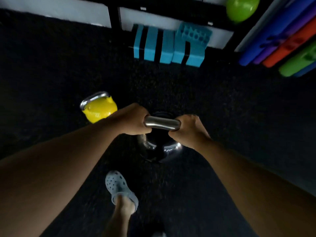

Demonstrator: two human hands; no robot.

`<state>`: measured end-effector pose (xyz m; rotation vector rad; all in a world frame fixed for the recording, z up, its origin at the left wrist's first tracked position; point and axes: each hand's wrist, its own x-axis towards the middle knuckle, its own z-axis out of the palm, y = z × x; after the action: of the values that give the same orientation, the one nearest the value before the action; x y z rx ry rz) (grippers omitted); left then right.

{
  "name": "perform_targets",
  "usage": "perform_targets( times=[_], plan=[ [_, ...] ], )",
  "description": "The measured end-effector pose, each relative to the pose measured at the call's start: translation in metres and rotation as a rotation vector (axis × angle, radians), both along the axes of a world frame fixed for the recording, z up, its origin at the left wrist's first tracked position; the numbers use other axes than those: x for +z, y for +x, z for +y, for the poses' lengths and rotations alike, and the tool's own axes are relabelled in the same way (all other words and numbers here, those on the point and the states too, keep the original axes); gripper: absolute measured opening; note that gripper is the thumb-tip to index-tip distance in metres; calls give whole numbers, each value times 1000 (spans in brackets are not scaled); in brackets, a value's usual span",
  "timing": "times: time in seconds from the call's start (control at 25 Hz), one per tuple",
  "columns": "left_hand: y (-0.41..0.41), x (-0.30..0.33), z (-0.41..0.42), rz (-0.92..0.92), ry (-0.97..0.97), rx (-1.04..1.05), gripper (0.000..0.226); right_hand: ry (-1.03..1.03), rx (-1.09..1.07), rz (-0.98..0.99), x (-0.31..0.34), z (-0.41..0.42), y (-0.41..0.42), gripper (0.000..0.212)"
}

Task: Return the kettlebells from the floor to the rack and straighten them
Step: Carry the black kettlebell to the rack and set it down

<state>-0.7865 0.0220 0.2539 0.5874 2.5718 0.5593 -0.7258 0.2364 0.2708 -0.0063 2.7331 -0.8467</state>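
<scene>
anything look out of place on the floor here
Yes: a yellow kettlebell sits alone on the dark floor, off any rack. Both hands, left and right, grip the black kettlebell by its handle.

Blue foam blocks (pixel 168 46), green ball (pixel 242 8), coloured rolled mats (pixel 282 43), grey clog (pixel 119 189), dark floor (pixel 51 74)

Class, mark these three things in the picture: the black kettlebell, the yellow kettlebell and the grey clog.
black kettlebell (pixel 161 123), head view, on its steel handle between the hands.
yellow kettlebell (pixel 100 111), head view, on its yellow body.
grey clog (pixel 118 187), head view, on its perforated top.
</scene>
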Motion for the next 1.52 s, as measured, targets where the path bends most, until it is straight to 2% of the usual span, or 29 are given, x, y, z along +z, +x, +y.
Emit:
perform_targets(
  times=[0.12,0.24,0.4,0.56,0.64,0.88,1.0,1.08,1.2,1.36,1.52],
  plan=[
    [-94,18,-2,1,33,6,19,60,26,20,24,-3,-100,21],
    [-196,36,-3,88,60,29,21,73,36,93,39,-2,-205,18],
    [-306,59,-4,199,-4,14,18,98,73,162,47,-1,-324,7],
    [-420,74,4,219,-55,33,12,23,121,193,46,9,-445,4],
    [-476,76,11,286,-64,55,11,-10,120,285,46,14,-503,7],
    [-602,77,26,389,-42,141,22,35,138,435,57,27,-639,4],
    [-677,78,24,424,-39,144,18,43,136,489,59,23,-711,5],
    [-718,78,20,451,-57,141,19,49,126,484,59,19,-752,2],
    [-779,73,8,463,-69,140,19,22,119,434,56,5,-818,13],
    [-855,66,-7,502,-37,129,33,0,112,470,43,-14,-892,28],
    [-904,47,-15,440,-18,116,21,-28,67,432,18,-25,-937,24]
  ],
)
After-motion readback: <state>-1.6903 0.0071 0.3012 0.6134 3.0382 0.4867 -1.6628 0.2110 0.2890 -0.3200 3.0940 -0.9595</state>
